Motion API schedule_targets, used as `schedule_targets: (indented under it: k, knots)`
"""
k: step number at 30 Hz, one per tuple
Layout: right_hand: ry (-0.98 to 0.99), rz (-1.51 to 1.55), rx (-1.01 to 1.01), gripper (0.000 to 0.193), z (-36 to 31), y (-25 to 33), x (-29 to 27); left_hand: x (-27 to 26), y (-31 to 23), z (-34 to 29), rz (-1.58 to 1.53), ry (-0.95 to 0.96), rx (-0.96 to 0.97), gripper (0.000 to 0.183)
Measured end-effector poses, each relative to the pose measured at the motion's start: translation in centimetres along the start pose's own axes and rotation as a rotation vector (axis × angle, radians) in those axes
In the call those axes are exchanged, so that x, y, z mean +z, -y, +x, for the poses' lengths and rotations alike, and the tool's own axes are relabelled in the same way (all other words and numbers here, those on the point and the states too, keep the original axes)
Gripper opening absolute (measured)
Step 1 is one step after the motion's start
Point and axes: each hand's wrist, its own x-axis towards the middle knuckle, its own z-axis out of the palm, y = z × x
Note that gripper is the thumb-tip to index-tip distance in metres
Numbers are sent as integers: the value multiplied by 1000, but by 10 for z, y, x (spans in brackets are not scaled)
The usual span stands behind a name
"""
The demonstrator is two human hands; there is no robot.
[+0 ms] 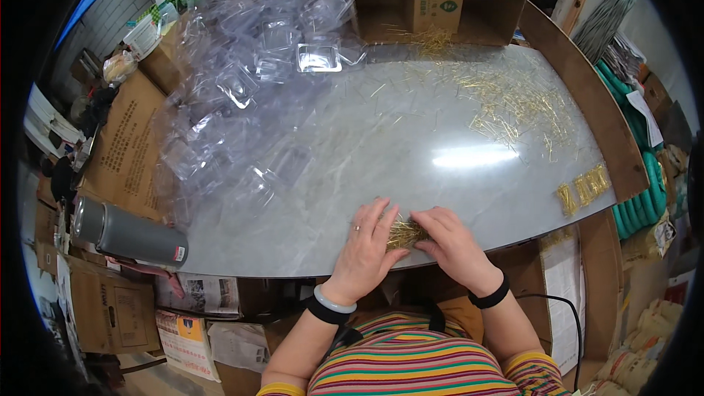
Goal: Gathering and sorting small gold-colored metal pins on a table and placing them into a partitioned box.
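The left hand [364,242] and the right hand [455,246] are close together at the near edge of the grey table [381,154]. Between them, on the table, is a bundle of thin golden pins [405,234]. The grip of each hand is curved around one end of this bundle, pinching it between the thumb and the fingers; how strongly they press, I cannot tell. On each wrist there is a dark band, and on the left one also a pale bracelet [334,298].

To the right, near the table's edge, several small golden bundles [583,189] lie side by side. Farther back, many loose golden pins [517,106] are scattered, beside an open cardboard box [374,11]. At the far left, a large heap of clear plastic shells [257,51] covers the table. A grey bottle [139,237] is at the near left corner.
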Motion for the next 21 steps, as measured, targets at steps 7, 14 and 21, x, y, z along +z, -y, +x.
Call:
schedule_targets:
  k: [7, 14, 21]
  knots:
    - [-98, -318, 84, 74, -19, 14, 8, -17, -8, -10, 274, 110, -183, 86]
    - [-67, -123, -94, 86, 9, 30, 38, -10, -3, -8, 170, 172, -33, 76]
    - [-37, -145, -124, 84, 15, 17, 16, -8, 3, -11, 69, 129, -54, 71]
